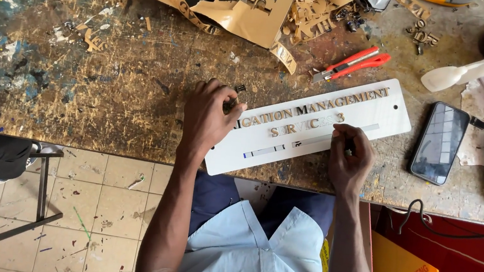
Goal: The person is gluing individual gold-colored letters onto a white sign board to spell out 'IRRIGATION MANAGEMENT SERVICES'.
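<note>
Fingers of my left hand [211, 115] curl down over the left end of a long white sign plate [376, 117], and the grip there pinches a small dark piece [239, 88] just above the plate's edge. My right hand [349, 156] rests on the plate's lower edge, its grip closed around something small and dark; what it is I cannot tell. The plate lies tilted on the scarred worktop [68, 76], its right end higher than its left, and carries two rows of gold letters with a pale strip [276, 148] running beneath them. Just above the plate lies a red-handled cutter [354, 63]. To the right, near the plate's end, a dark phone [439, 142] lies face up. At the far edge sits a heap of gold sheet offcuts [238, 3] with letter shapes cut out. A white plastic spatula [461, 74] lies at the upper right.
</note>
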